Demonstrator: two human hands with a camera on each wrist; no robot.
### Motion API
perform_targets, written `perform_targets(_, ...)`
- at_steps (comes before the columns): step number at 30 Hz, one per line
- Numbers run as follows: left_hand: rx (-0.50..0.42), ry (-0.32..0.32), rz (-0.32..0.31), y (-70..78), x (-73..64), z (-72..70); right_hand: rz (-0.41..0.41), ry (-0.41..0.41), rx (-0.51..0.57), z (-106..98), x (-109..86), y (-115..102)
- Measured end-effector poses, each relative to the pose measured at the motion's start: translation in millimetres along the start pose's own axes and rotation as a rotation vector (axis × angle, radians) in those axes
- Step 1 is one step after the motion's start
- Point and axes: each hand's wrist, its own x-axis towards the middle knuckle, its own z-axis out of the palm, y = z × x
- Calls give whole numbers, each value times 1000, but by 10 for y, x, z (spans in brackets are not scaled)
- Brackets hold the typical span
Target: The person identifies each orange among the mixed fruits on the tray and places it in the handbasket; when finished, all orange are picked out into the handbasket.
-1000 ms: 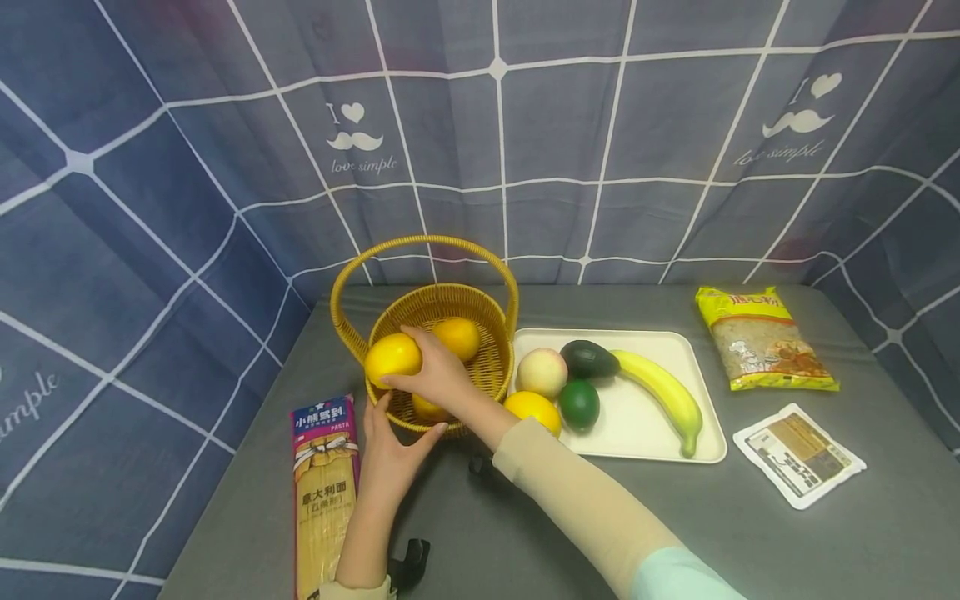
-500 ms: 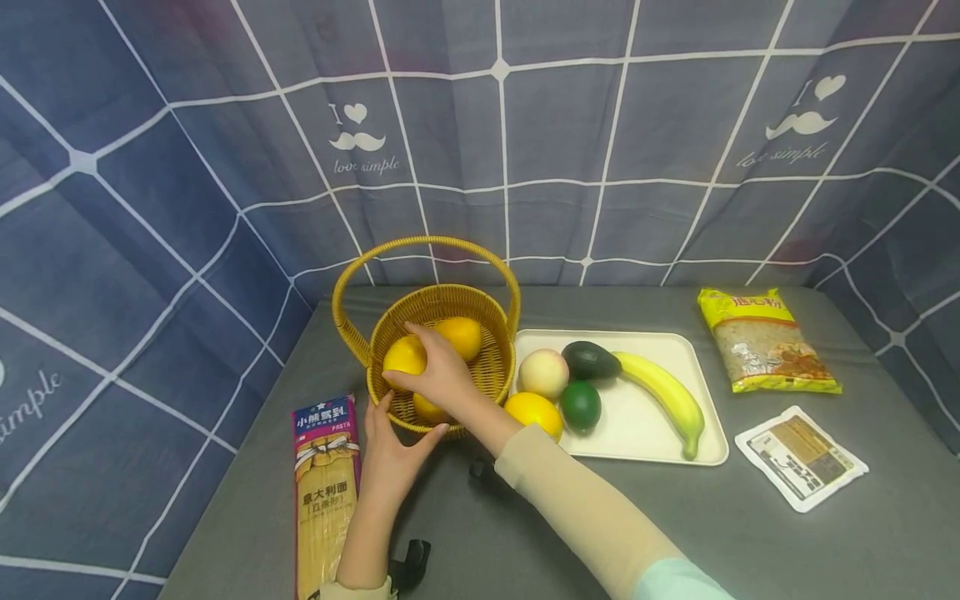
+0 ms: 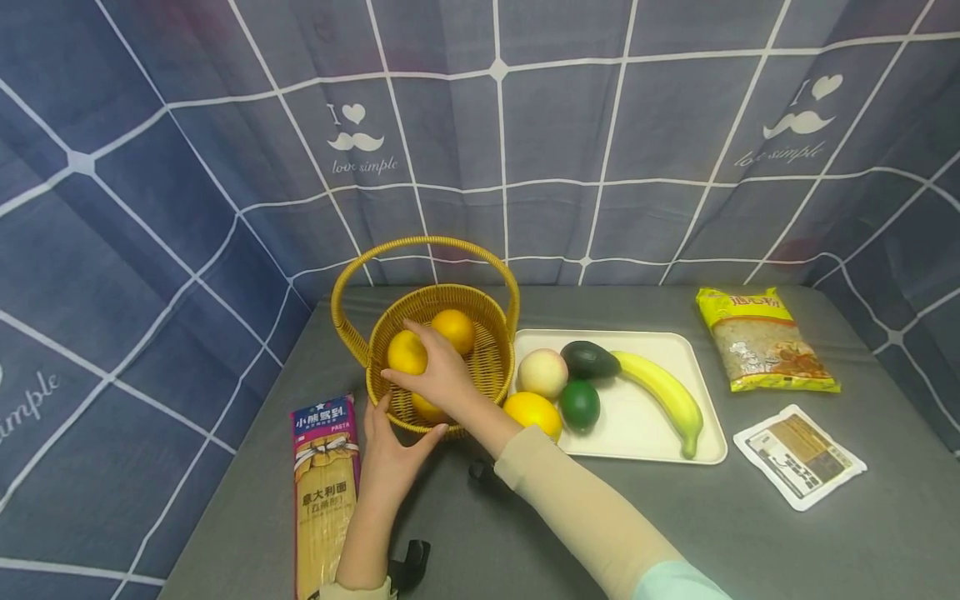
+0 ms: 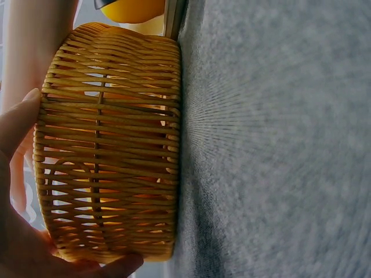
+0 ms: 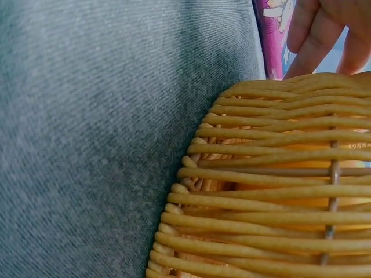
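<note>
A wicker basket with a tall hoop handle stands on the grey table in the head view. My right hand reaches in over its front rim and holds a yellow-orange orange at the left inside. Behind it lies another orange, and a third orange shows partly below my hand. My left hand grips the front left of the basket. In the left wrist view, the thumb is at the rim and a fingertip touches the woven side. The right wrist view shows mostly basket wall.
Right of the basket, a cream tray bears a peach, an avocado, a green fruit, a yellow fruit and a banana. A pasta pack lies left. A yellow bag and white packet lie right.
My right hand has lowered the orange from above the left rim into the basket, slightly rightward. The orange behind has shifted a little. My left hand stays in place.
</note>
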Motion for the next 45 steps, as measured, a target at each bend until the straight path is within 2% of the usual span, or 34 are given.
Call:
perform_targets(8, -6, 7, 7, -24, -10, 3, -67, 47, 132, -90, -125, -22)
perform_targets(11, -5, 15, -2, -28, -23, -11, -86, 56, 141, -182, -202, -59)
perform_targets(15, -2, 23, -10, -29, -26, -11, -82, 99, 153, -395, -340, -119)
perform_targets(18, -1, 21, -14, -31, -29, -9, -82, 142, 203, -588, -481, -129)
perform_targets(24, -9, 41, 9, -37, -23, -11, -100, 219, 260, -925, -772, -10)
perform_targets(27, -7, 39, 10, -39, -10, -13, -75, 255, 259, -1069, -925, 21)
perform_targets(32, -4, 17, -1, -37, 5, -20, 41, 255, 258, -1246, -1195, -17)
perform_targets(39, -15, 2, 5, -21, 11, -21, 130, 225, 175, -1196, -1450, 362)
perform_targets(45, -13, -2, -2, -11, -5, -19, 183, 188, 144, -1156, -1569, 456)
